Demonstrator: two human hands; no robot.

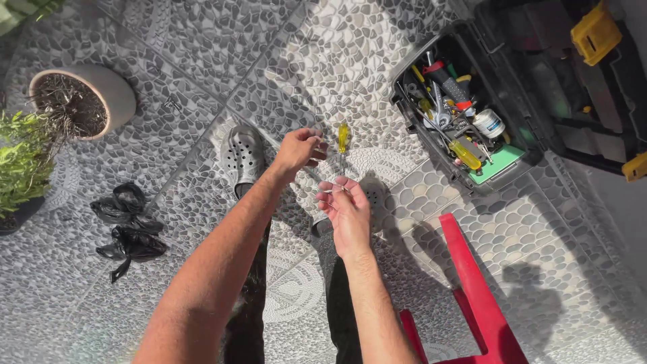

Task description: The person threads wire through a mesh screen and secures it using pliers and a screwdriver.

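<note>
- Green leafy plant (20, 158) shows at the left edge of the pebble-patterned grey tiled floor (202, 47), with a round pale pot of dry brown stems (81, 101) just beside it, towards the upper left corner.
- Crumpled black plastic bags (128, 229) lie on the floor below the pot, well apart from the hands.
- Grey perforated clog (241, 155) sits left of centre on the person's foot; a second clog (374, 199) is partly hidden behind the right hand.
- Left hand (298, 149) is closed in a pinch at the centre of the view, and what it pinches is too small to tell.
- Yellow-handled screwdriver with a thin metal shaft (343, 140) stands nearly upright just right of the left hand, its handle uppermost and its shaft running down towards the right hand.
- Right hand (347, 209) is just below, fingers curled loosely around a thin pale piece that I cannot make out; whether it also grips the screwdriver shaft I cannot tell.
- Red plastic stool (472, 290) juts in at the bottom edge, right of the arms.
- Black open toolbox crowded with tools (465, 114) rests on the floor towards the upper right corner, its lid with yellow latches (596, 34) thrown back.
</note>
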